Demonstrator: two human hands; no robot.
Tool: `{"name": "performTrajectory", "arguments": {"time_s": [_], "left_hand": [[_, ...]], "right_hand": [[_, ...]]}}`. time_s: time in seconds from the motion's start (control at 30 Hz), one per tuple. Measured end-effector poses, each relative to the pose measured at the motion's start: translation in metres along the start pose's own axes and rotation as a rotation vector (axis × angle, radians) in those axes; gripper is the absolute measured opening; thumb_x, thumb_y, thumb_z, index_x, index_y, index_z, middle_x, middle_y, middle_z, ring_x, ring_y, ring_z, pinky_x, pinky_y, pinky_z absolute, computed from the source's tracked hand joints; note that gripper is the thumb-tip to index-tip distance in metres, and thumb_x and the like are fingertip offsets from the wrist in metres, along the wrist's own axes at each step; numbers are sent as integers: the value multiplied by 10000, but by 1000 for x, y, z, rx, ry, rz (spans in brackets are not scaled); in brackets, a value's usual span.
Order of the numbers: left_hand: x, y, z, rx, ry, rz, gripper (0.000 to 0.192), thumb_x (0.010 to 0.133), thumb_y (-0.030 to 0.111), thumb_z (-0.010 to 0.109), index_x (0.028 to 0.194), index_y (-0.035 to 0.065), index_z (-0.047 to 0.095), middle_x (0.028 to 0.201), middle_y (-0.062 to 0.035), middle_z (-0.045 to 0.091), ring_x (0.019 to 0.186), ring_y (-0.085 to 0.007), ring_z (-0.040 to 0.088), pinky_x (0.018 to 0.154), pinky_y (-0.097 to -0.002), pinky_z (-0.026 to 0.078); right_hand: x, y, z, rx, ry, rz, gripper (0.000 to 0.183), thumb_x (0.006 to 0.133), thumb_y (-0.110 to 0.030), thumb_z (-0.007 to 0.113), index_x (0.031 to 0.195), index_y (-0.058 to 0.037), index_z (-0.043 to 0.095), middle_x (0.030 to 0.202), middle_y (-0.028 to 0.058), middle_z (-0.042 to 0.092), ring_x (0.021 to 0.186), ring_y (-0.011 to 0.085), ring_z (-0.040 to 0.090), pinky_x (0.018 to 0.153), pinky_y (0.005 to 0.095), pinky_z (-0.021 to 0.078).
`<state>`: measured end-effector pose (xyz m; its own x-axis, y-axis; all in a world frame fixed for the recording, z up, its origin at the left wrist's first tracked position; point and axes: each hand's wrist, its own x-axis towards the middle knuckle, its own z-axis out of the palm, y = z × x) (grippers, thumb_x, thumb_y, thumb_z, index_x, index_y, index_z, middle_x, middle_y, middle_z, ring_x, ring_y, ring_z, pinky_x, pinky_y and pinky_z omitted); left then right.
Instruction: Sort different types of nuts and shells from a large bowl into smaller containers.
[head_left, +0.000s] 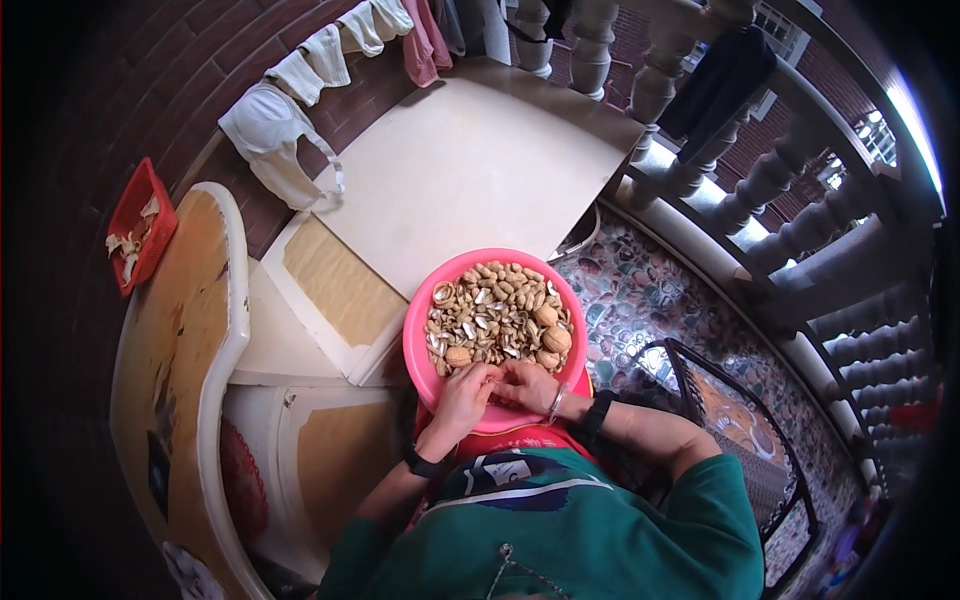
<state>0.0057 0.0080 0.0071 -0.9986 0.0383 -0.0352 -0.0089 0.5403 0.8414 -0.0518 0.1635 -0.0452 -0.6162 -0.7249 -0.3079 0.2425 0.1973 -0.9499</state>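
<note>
A round pink plastic basin (421, 375) rests on my lap, filled with unshelled peanuts (506, 281), broken peanut shells (480, 330) and several walnuts. One whole walnut (556, 339) lies at the right side, and another walnut (457, 356) is near the front left. Over the near rim, my left hand (466, 396) and my right hand (531, 387) meet with bent fingers. Their fingertips pinch a small thing that looks like a peanut, mostly hidden by the fingers. Half a walnut shell (443, 292) sits by the left wall of the basin.
Ahead is a pale square board (480, 165). To the left stand a worn wooden table (184, 300) and a red plastic basket (154, 247) holding scraps. White garments (277, 142) hang along the brick wall. A stone balustrade (652, 90) and a dark-framed folding chair (739, 427) are at the right.
</note>
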Motion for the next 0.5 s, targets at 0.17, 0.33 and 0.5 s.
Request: {"name": "performTrajectory", "arguments": {"time_s": [0.17,0.33,0.5], "left_hand": [[-3,0,-2,-1,-8,9,128,803,6,539,926,15,569,894,-151,613,854,-321,586,742,-400,456],[-2,-5,-1,21,2,51,108,786,6,552,893,17,560,852,-158,597,815,-337,582,700,-415,456],[-4,-14,2,108,-5,78,83,781,14,559,863,15,550,832,-156,591,785,-346,581,671,-416,457]], "right_hand": [[2,5,-2,-10,-31,13,142,867,-111,590,964,-15,553,764,58,634,676,115,599,610,249,491],[4,6,-3,144,-66,83,143,876,-71,572,994,8,551,816,65,635,701,121,608,647,244,511],[6,12,-2,132,-86,43,110,877,-64,577,963,1,551,782,56,625,671,116,589,603,233,489]]}}
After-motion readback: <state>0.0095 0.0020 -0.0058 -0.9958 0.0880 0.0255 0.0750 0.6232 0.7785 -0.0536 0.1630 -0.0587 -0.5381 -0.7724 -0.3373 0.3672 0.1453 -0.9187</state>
